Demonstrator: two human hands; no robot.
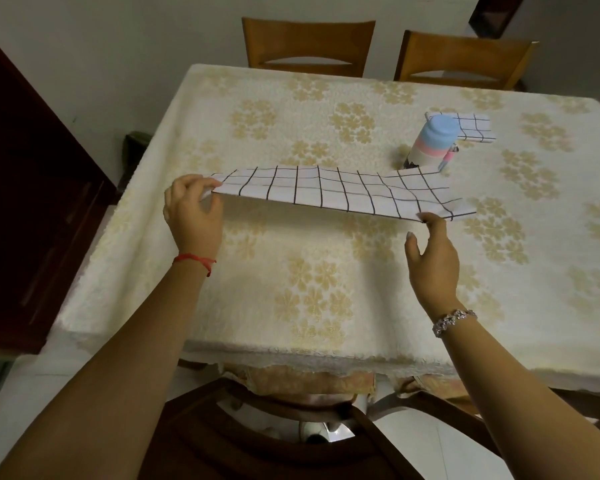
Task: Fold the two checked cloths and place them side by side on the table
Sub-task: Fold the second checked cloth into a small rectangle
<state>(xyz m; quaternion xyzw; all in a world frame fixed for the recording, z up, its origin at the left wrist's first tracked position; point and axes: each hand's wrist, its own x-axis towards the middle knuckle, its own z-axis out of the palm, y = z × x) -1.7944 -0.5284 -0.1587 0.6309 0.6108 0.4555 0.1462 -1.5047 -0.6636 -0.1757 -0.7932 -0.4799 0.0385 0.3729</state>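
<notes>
A white cloth with a black check (329, 190) is stretched out as a long strip above the table (291, 271). My left hand (193, 213) pinches its left end. My right hand (432, 258) pinches its near right corner between fingertips, thumb spread. The strip sags a little at the right. A second checked cloth (471, 128) lies folded flat at the back right of the table, partly hidden behind a bottle.
A pastel bottle (430, 143) with a blue lid stands just behind the held cloth's right end. The table wears a cream floral tablecloth. Two wooden chairs (309, 46) stand at the far side, a dark chair (291, 441) at the near edge, a dark cabinet (25, 202) on the left.
</notes>
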